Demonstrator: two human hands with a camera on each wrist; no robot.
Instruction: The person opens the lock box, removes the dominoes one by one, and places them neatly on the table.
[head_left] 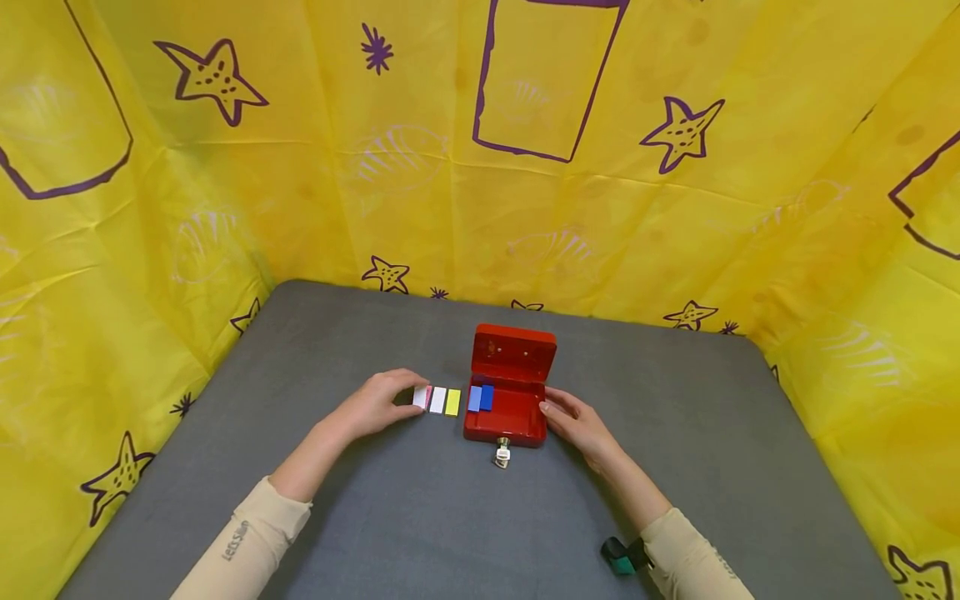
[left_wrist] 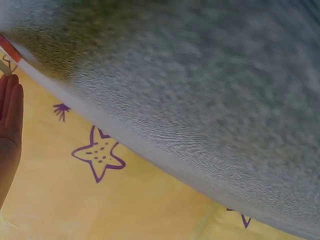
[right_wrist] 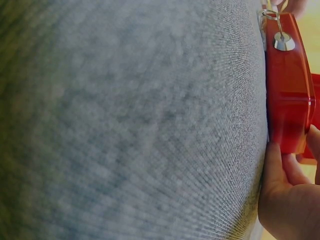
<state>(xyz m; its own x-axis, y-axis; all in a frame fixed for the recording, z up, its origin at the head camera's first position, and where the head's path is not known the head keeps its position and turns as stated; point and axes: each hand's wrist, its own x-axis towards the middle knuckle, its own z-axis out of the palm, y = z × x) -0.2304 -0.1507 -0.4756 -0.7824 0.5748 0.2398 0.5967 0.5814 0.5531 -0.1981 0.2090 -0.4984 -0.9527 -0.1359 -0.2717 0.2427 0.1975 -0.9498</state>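
Note:
A red cash box (head_left: pixel 505 433) stands on the grey table with its lid raised. Two small blue rectangles (head_left: pixel 487 398), one lighter than the other, are at the left of its inside. My right hand (head_left: pixel 576 423) holds the box's right wall, thumb at the rim and fingers along the outside; in the right wrist view the fingers meet the box (right_wrist: pixel 289 95) near the table. Left of the box, my left hand (head_left: pixel 381 405) pinches a small white-and-pink rectangle (head_left: pixel 421 397) between thumb and fingers. Beside it lie a white rectangle (head_left: pixel 437 400) and a yellow one (head_left: pixel 452 402).
A lock with keys (head_left: pixel 502 454) hangs at the box's front. Near the right forearm, a black and green strap-like item (head_left: pixel 621 557) shows beside the sleeve. Yellow patterned cloth (head_left: pixel 555 225) walls the table (head_left: pixel 420 517) at the back and sides.

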